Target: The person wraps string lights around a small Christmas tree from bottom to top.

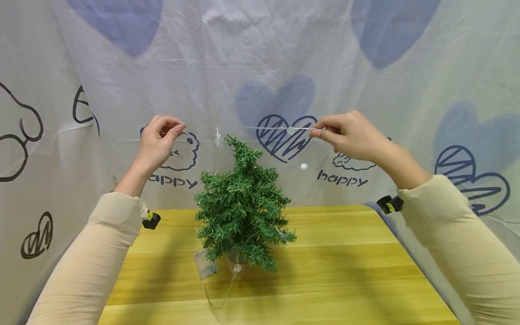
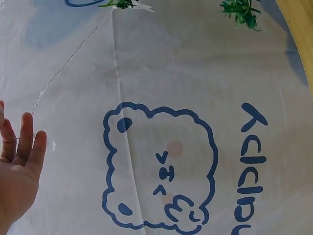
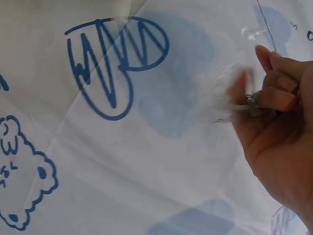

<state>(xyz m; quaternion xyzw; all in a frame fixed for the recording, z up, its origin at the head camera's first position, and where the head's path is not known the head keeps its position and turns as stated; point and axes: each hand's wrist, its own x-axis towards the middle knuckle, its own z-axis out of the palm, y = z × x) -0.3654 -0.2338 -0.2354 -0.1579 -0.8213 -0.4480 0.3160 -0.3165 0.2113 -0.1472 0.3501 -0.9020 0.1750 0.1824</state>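
A small green artificial Christmas tree (image 1: 243,203) stands upright on the table. Above it and to either side, my two hands are raised. My left hand (image 1: 160,140) pinches a thin wire of string lights between thumb and forefinger; in the left wrist view the wire (image 2: 63,68) runs from its fingers toward a green sprig. The right hand (image 1: 353,135) pinches a stretch of the same kind of wire (image 1: 272,128), which runs level toward the treetop. In the right wrist view, wire (image 3: 266,24) rises from the fingertips, with a silvery bit (image 3: 252,100) at the blurred fingers.
A small flat box (image 1: 206,264) lies beside the tree's pot (image 1: 237,258), its thin cord looping over the wooden table (image 1: 325,280). Behind hangs a pale curtain (image 1: 203,90) printed with hearts and "happy" figures. A similar sheet covers the left side.
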